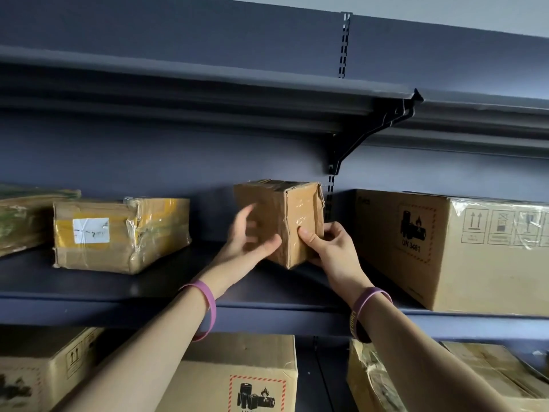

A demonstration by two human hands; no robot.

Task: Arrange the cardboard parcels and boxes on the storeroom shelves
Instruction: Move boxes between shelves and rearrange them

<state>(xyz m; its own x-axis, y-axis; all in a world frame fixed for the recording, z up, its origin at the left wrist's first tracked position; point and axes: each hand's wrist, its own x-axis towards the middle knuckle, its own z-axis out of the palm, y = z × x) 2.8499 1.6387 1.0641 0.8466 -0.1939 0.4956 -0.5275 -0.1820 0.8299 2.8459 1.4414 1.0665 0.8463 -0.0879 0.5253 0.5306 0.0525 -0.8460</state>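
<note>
A small brown cardboard box (297, 209), wrapped in clear tape, stands on the middle shelf (166, 292) with one corner turned toward me. My left hand (249, 236) lies against its left face, fingers spread and blurred, thumb near the lower corner. My right hand (329, 242) grips the box's right face, thumb on the front and fingers round the far side. Both wrists wear purple bands.
Left of it lies a flat taped parcel (118, 233) with a white label, and another parcel (23, 218) at the edge. A large carton (463, 251) marked UN 3481 stands right. More cartons (237, 379) fill the lower shelf. A bracket (365, 138) hangs above.
</note>
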